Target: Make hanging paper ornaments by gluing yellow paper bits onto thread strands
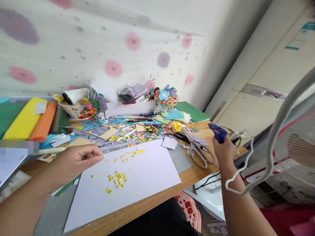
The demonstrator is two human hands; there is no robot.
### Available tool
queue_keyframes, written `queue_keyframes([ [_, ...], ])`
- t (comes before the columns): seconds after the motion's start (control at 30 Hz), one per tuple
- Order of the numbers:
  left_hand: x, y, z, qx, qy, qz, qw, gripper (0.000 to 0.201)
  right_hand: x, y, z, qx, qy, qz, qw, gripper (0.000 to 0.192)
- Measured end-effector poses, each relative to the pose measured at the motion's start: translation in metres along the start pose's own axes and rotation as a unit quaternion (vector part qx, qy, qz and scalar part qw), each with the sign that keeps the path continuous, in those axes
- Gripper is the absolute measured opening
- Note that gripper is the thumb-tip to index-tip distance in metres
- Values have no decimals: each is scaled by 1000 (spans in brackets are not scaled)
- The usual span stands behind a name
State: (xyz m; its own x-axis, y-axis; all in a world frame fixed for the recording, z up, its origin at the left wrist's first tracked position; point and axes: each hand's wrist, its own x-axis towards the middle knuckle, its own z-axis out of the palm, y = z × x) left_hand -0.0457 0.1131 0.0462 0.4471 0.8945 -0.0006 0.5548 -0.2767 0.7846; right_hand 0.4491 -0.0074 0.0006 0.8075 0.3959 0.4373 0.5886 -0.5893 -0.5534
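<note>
My right hand [225,150] grips a blue hot glue gun [218,133] over the right end of the desk. My left hand [78,161] hovers at the left edge of a white sheet of paper [150,173], thumb and fingers pinched together. Whatever sits between those fingertips is too small to name. Small yellow paper bits [118,179] lie in a loose cluster on the sheet, with a second scatter farther back. Large grey-handled scissors [197,151] rest beside the sheet, left of my right hand. A yellow paper flower [177,126] lies behind them.
Paper scraps [112,131] and pens cover the back of the desk [132,217]. A decorated paper tub [75,111] stands back left, near yellow and orange paper rolls [43,123]. A white fan guard [273,137] stands close to my right arm. A green sheet [193,112] lies back right.
</note>
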Motion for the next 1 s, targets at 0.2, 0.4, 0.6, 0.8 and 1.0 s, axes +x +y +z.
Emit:
queue_keyframes([
  [0.2, 5, -14, -9, 175, -67, 17, 982, 24, -82, -87, 1, 284, -245, -95, 922, 45],
  [0.4, 19, -40, -9, 241, -117, 38, 963, 20, -151, -151, -4, 404, -538, -111, 731, 33],
  [0.6, 15, -40, -14, 288, -59, 72, 953, 23, -156, -180, 3, 393, -635, -115, 655, 28],
  [0.8, 2, -24, -17, 280, -157, 82, 944, 7, -146, -219, 23, 435, -655, -135, 603, 26],
  [1.0, 2, -20, -8, 297, -183, 22, 937, 4, -151, -232, 44, 510, -657, -66, 551, 31],
])
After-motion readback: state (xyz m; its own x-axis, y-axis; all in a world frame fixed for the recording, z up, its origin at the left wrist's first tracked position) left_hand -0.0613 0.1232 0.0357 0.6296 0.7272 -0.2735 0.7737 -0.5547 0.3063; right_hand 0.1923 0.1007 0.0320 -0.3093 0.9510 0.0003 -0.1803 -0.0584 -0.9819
